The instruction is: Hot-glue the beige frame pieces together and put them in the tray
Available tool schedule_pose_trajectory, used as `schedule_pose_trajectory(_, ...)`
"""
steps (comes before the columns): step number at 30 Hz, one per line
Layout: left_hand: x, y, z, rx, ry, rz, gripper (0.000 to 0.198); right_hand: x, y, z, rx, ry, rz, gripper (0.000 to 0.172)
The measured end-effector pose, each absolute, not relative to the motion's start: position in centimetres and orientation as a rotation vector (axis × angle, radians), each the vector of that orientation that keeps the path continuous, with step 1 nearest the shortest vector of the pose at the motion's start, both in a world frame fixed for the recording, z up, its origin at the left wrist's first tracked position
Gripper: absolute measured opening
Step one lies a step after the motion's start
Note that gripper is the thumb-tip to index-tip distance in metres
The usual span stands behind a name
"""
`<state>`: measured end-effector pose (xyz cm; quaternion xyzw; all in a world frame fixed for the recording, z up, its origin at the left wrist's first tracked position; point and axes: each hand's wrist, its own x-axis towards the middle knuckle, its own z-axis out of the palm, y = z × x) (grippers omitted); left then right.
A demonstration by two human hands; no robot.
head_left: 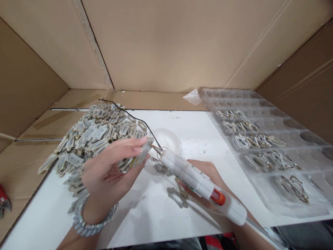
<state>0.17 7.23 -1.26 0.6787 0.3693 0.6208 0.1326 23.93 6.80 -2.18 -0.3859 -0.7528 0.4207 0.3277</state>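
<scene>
My left hand (111, 166), with a beaded bracelet at its wrist, pinches a small greyish, translucent, frame-shaped piece (142, 152) between fingers and thumb. My right hand (205, 173) is largely hidden behind a white pen-shaped tool (189, 173) and grips it. An orange switch sits on the tool's side, and its pointed metal tip meets or nearly meets the right edge of the held piece. A black wire (135, 118) runs from near the tip to the back left. Below the tool, a few loose frame pieces (177, 197) lie on the white board.
Many similar pieces are heaped in a pile (91, 133) at left. A shallow white dish (170, 139) stands behind the tip, with crumbs to its right. The clear compartment tray (265, 180) at right holds several rows of pieces. Cardboard walls (169, 45) enclose the white board (125, 225).
</scene>
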Motion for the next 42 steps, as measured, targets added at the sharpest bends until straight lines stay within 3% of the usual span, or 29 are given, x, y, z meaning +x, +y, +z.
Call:
schedule_pose_trajectory(18, 0.2, 7.7, -0.9, 2.046, 0.95, 1.887, 0.047, 24.2, 7.0, -2.5, -1.054, -1.908, 1.184, 0.022)
schedule_pose_trajectory(27, 0.1, 7.3, -0.6, 1.708, 0.948, 1.74, 0.042, 24.0, 6.9, -2.2, -1.071, -1.869, 1.155, 0.03)
schedule_pose_trajectory(34, -0.2, 8.3, -0.4, 1.425, 0.906, 1.71, 0.036, 24.4, 7.4, -2.7, -1.146, -1.783, 1.005, 0.021)
schedule_pose_trajectory(38, -3.0, 9.6, 0.1, 1.367, 1.181, 1.893, 0.045, 24.5, 7.8, -2.0, -1.168, -1.709, 0.997, 0.014)
schedule_pose_trajectory(42, -8.0, 10.1, -0.3, 1.405, 1.561, 1.922, 0.058, 24.4, 8.0, -1.5, -1.134, -1.56, 0.966, 0.018)
